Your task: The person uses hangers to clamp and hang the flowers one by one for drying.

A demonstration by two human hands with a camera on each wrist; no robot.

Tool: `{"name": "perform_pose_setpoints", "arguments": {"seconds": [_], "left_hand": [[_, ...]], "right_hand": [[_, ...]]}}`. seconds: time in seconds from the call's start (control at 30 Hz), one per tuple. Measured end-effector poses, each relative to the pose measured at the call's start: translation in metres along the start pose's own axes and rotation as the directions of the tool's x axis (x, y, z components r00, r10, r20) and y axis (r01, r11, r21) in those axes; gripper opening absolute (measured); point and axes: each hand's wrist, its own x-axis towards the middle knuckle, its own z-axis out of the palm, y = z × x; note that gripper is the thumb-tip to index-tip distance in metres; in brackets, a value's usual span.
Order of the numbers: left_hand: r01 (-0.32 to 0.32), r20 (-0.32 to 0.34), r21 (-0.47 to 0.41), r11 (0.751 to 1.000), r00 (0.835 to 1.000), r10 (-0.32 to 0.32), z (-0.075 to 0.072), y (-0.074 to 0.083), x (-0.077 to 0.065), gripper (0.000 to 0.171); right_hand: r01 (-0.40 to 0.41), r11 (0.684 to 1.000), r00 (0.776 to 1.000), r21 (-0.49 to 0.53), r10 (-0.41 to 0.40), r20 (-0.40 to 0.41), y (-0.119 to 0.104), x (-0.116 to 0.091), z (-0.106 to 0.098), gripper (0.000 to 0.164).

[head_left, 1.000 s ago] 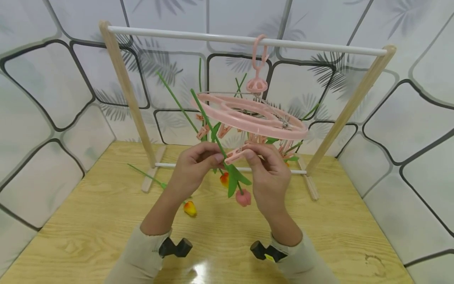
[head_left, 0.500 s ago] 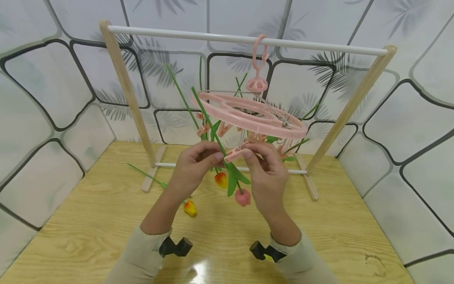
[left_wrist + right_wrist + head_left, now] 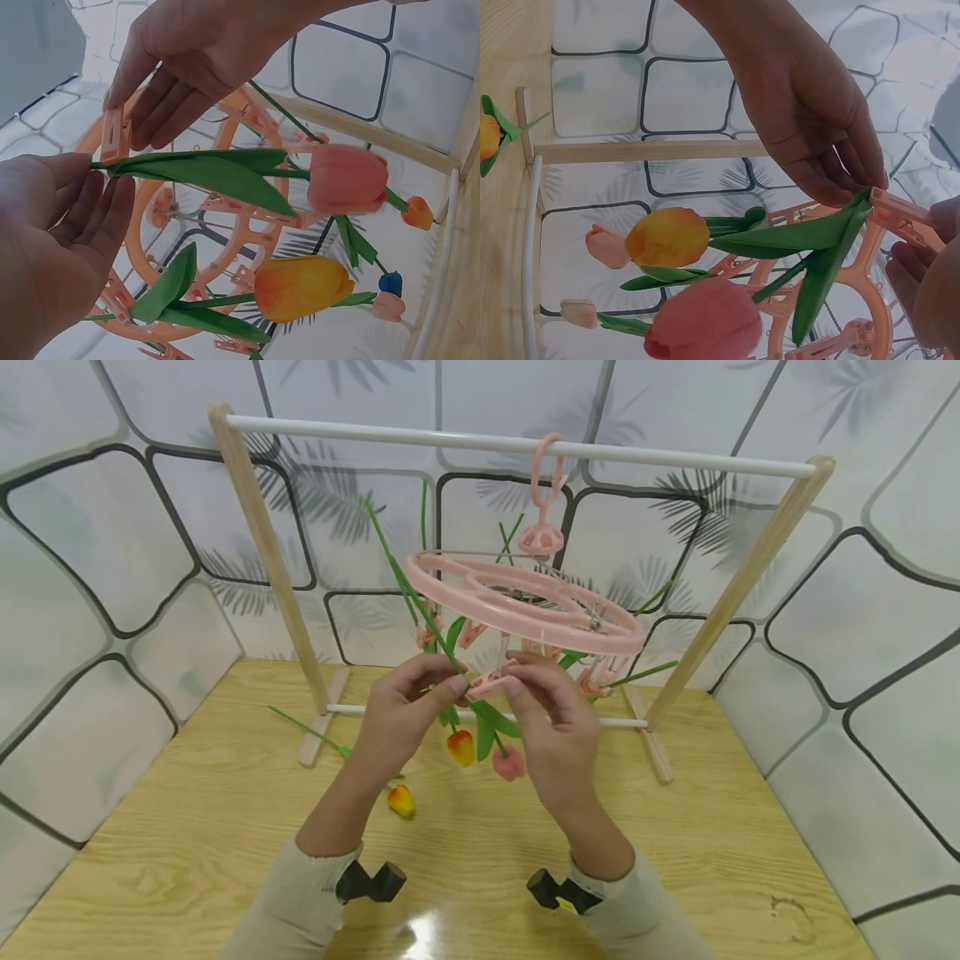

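Note:
My left hand (image 3: 405, 714) pinches the green stem of a pink tulip (image 3: 508, 763) just above its leaves, and the flower hangs head down. My right hand (image 3: 558, 727) holds a pink clothes peg (image 3: 491, 682) between thumb and fingers. In the left wrist view, the peg's tip (image 3: 114, 156) meets the stem beside the left fingertips; I cannot tell whether it has closed round it. The peg belongs to a round pink clip hanger (image 3: 525, 625), which is tilted. An orange-yellow tulip (image 3: 461, 747) hangs behind the hands.
The hanger hooks over the white rail (image 3: 337, 430) of a wooden-legged rack (image 3: 273, 560). Another yellow-orange tulip (image 3: 401, 801) lies on the wooden table (image 3: 187, 827), left of the hands. Several tulips, one blue (image 3: 390, 283), hang from other pegs.
Both hands have shifted slightly left and up, bringing the peg and pink tulip along. The stem's upper end has swung left. The hanging orange-yellow tulip has also swayed left.

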Motion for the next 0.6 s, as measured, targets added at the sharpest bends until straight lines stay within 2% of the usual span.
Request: {"name": "perform_pose_setpoints", "arguments": {"seconds": [0.2,0.4,0.6], "left_hand": [[0.027,-0.034,0.013,1.0,0.999,-0.026,-0.003,0.0,0.0,0.023],[0.061,-0.055,0.041,0.997,0.997,-0.059,-0.005,-0.001,0.001,0.024],[0.054,-0.068,0.04,0.998,0.996,-0.051,-0.009,-0.003,0.003,0.023]], "right_hand": [[0.028,0.994,0.999,-0.104,-0.024,0.04,0.0,-0.001,-0.003,0.015],[0.134,0.966,0.99,-0.222,-0.138,-0.005,-0.003,-0.001,-0.016,0.015],[0.226,0.957,0.968,-0.183,-0.242,-0.072,-0.012,0.009,-0.039,0.022]]}}
